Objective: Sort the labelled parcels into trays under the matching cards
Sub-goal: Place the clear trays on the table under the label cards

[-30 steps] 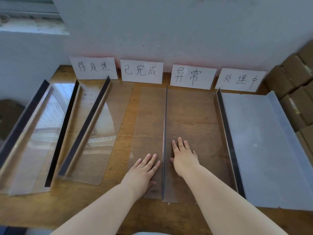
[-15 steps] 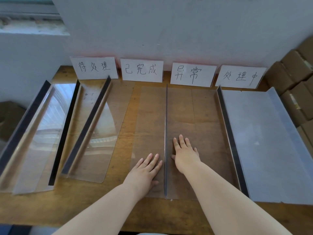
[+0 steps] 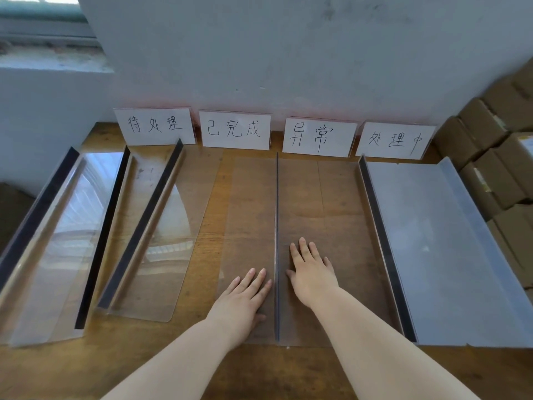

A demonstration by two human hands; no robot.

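I see little change from half a second ago: the left hand (image 3: 242, 298) and right hand (image 3: 313, 275) stay flat, fingers straight and holding nothing, pressed on the clear tray (image 3: 331, 203) either side of its upright divider (image 3: 277, 212) (only the view has dipped slightly). Beyond the fingertips stand the 待处理 card (image 3: 155, 125), 已完成 card (image 3: 235, 129), 异常 card (image 3: 318, 137) and 处理中 card (image 3: 395, 140). The brown cardboard parcels (image 3: 490, 157) are stacked well right of the right fingers, past the frosted tray (image 3: 427, 241); I cannot read their labels.
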